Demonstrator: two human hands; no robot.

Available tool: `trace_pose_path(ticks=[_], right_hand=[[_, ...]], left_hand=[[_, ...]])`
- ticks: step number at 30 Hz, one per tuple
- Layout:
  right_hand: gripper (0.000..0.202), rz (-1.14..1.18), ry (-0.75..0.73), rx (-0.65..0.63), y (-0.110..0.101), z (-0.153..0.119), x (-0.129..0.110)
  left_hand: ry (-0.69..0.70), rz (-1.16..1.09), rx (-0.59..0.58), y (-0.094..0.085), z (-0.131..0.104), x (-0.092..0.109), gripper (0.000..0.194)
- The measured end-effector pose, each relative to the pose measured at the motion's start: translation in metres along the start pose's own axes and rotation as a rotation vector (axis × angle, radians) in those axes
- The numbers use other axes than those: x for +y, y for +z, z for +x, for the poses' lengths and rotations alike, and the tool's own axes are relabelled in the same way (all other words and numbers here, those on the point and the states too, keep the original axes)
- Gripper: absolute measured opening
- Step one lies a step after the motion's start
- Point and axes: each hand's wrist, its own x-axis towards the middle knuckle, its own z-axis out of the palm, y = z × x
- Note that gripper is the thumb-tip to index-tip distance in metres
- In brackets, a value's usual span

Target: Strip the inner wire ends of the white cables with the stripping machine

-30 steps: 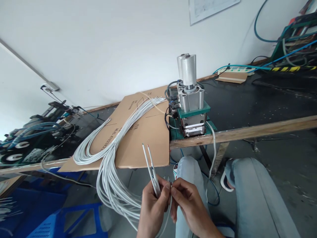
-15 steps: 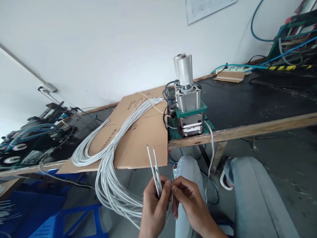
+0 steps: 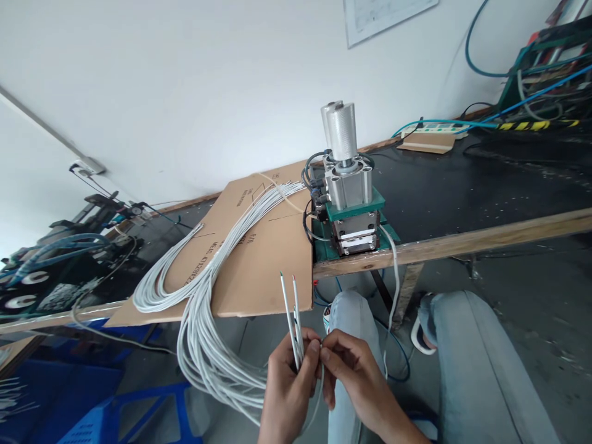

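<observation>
Head view: our L hand is curled tight round a few white cables, ends up, long axis near-vert. w/ a slight left lean; our R hand, thumb & finger closed, pinches a thin cable just right of them, tip unclear. Main bundle lies left & far of both hands, L nearer, draping off the near edge of the cardboard toward our L wrist.
</observation>
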Motion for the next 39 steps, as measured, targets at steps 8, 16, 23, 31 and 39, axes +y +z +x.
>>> trace_pose_path(ticks=[8,16,23,31,39], right_hand=[[0.041,-0.023,-0.008,0.032,0.001,0.000,-0.005],[0.046,-0.115,0.044,-0.009,-0.003,0.000,-0.011],[0.044,-0.318,0.055,-0.021,-0.007,-0.006,-0.027],[0.042,-0.266,0.012,0.005,-0.008,-0.007,-0.022],[0.040,-0.301,0.025,0.000,-0.011,-0.008,-0.027]], left_hand=[[0.036,0.052,0.028,0.004,-0.001,0.000,0.039],[0.017,0.059,0.019,0.003,0.000,0.002,0.035],[0.040,0.202,-0.063,0.002,0.003,0.019,0.028],[0.064,0.193,-0.038,0.007,0.004,0.019,0.031],[0.025,0.217,-0.149,0.002,0.009,0.028,0.036]])
